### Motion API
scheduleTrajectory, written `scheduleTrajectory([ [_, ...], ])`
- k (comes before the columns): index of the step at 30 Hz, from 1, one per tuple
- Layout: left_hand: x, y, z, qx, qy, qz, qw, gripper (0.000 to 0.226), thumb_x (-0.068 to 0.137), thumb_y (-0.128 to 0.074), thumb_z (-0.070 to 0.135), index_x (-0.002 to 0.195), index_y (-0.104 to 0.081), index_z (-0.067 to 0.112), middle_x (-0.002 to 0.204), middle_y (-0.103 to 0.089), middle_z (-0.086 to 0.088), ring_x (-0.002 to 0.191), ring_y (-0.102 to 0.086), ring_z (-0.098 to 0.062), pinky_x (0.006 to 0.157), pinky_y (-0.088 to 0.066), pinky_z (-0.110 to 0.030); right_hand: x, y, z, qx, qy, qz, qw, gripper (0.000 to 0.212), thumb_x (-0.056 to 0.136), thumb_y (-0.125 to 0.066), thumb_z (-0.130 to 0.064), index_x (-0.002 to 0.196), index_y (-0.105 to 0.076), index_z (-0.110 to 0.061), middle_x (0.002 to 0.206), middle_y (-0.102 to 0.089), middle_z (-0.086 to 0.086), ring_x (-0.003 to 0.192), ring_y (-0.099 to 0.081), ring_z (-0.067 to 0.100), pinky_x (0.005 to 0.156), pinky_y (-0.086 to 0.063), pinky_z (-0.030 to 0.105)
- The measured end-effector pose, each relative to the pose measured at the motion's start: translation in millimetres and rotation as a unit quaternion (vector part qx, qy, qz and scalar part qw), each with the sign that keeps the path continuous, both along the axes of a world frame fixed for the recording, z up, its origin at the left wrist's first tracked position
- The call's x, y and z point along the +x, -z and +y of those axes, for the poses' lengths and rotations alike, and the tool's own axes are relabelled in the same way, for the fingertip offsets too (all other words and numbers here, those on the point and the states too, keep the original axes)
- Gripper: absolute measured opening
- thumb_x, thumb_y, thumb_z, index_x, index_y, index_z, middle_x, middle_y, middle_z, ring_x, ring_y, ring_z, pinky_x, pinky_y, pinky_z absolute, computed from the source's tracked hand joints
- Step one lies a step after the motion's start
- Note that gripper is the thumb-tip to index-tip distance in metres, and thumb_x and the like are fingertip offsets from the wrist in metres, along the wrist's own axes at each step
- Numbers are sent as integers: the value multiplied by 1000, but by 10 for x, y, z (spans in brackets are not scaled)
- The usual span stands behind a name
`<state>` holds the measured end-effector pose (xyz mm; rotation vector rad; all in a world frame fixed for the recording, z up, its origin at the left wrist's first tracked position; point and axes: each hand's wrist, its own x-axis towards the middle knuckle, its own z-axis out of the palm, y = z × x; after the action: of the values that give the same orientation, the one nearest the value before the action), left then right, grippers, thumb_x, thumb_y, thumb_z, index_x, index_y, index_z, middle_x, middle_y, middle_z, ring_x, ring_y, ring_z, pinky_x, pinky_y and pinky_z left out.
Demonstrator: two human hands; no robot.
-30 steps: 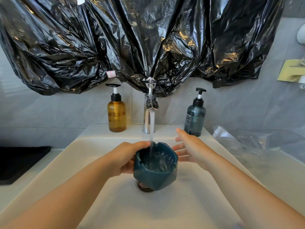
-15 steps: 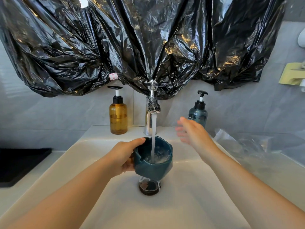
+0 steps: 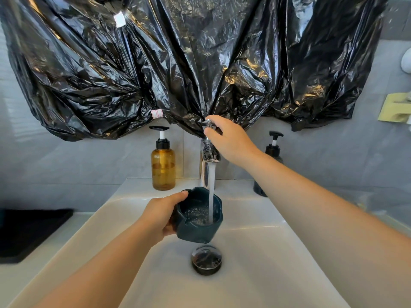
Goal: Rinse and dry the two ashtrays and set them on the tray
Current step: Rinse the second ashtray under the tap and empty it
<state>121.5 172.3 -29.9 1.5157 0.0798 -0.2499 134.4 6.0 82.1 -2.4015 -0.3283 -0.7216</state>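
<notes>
A dark teal ashtray (image 3: 195, 230) is held over the white sink (image 3: 255, 252) by my left hand (image 3: 161, 216), which grips its left side with the thumb over the rim. Water from the chrome tap (image 3: 208, 161) runs into the ashtray, and it holds bubbly water. My right hand (image 3: 226, 138) is raised to the top of the tap, its fingers curled round the tap handle (image 3: 208, 123). A second ashtray is not in view. A black tray (image 3: 29, 232) lies on the counter at the left.
An amber pump bottle (image 3: 163, 165) stands left of the tap, and a dark pump bottle (image 3: 272, 150) right of it, partly behind my right arm. Black plastic sheeting (image 3: 178, 63) covers the wall above. The drain plug (image 3: 206, 258) sits below the ashtray. Clear plastic lies at the right.
My right hand rose from beside the ashtray up to the tap handle and closed on it. The left hand kept the ashtray under the running water, lifting it slightly.
</notes>
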Motion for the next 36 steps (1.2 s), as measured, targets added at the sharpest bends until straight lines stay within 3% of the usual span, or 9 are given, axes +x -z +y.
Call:
scheduleTrajectory([
  [4,9,-16,8,-4,-18,-14,1000,19,88,-65,31,89,-55,15,87,-65,-10,80,-63,-28,58,-55,-34,-124,103,-28,-41,-5,-21,999,43,98,-47,-33,139,-50,-18,141,-51,-2,130,-45,13,109,-37,32],
  [7,19,-24,22,11,-33,-35,999,27,86,-68,31,101,-57,12,96,-65,-12,96,-62,-32,70,-56,-38,-245,192,-60,-77,-18,4,997,50,100,-44,-33,148,-37,-20,154,-35,-6,142,-29,8,112,-20,21],
  [12,43,-28,69,60,-58,-105,991,19,81,-73,32,89,-64,17,96,-65,-6,96,-59,-28,77,-53,-38,-470,423,-135,16,0,-19,1000,53,100,-44,-37,150,-34,-22,156,-31,-9,143,-24,5,115,-18,23],
  [18,-87,-62,-31,161,-75,-236,955,40,73,-80,27,110,-65,22,89,-60,12,86,-55,-16,64,-46,-24,-825,843,-454,91,54,60,993,52,98,-47,-41,148,-36,-29,152,-35,-12,139,-34,8,116,-28,33],
  [22,-214,-82,-78,280,-57,-347,893,50,71,-81,25,117,-62,26,100,-58,10,93,-53,-13,64,-43,-15,-1012,976,-589,125,79,96,984,49,97,-49,-40,144,-40,-30,148,-42,-8,132,-43,11,111,-36,35],
  [26,-414,-108,-189,383,-18,-467,797,62,74,-79,27,131,-55,24,115,-54,8,108,-45,-12,89,-43,-22,-1214,958,-676,129,93,91,983,47,97,-51,-39,142,-44,-28,146,-45,-8,128,-44,7,103,-34,24],
  [30,-633,-103,-322,444,13,-541,714,66,76,-78,28,136,-51,21,122,-54,3,113,-43,-16,94,-38,-23,-1413,888,-751,120,94,93,984,45,97,-51,-38,140,-46,-27,141,-48,-8,117,-43,3,95,-30,20],
  [33,-813,-92,-395,409,-5,-505,760,64,76,-78,28,134,-52,23,120,-54,5,112,-44,-14,93,-43,-23,-1589,837,-804,126,95,88,984,44,97,-52,-36,139,-48,-24,134,-50,-8,114,-47,6,93,-30,19],
  [36,-995,-178,-461,293,-60,-408,862,54,72,-80,27,122,-60,24,110,-57,6,102,-52,-13,78,-45,-19,-1764,823,-872,136,93,98,981,40,96,-54,-33,135,-53,-20,122,-57,-8,113,-51,6,88,-34,14],
])
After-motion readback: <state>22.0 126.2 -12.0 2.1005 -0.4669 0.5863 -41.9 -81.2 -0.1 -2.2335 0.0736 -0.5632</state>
